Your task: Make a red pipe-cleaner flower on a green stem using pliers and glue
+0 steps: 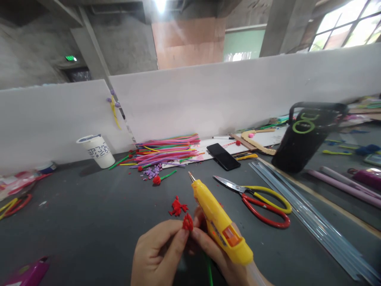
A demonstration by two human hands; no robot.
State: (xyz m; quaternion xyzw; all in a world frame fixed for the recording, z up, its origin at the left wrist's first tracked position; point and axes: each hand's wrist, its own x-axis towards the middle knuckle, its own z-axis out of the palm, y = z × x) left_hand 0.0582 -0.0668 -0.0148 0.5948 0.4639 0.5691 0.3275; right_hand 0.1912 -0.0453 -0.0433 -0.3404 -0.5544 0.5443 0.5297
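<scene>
Between my two hands is a small red fuzzy flower (pixel 187 222), pinched by the thumb and fingers of my left hand (pixel 162 248). My right hand (pixel 210 242) is closed round a yellow glue gun (pixel 222 220), whose metal nozzle points up and away to the left. The right fingertips also touch the base of the flower. A green stem (pixel 210 272) hangs below the hands. Loose red pieces (pixel 177 207) lie just beyond the flower. Farther back rests a finished-looking red rose (pixel 156 180) on a green stem, beside small purple bits (pixel 152 172).
Scissors (pixel 263 198) with red and yellow handles lie right of the glue gun, near clear glue sticks (pixel 312 214). Behind are colourful pipe cleaners (pixel 169 150), a black phone (pixel 223 156), a white cup (pixel 99 151) and a black tumbler (pixel 303 139). A white partition (pixel 193 103) borders the table.
</scene>
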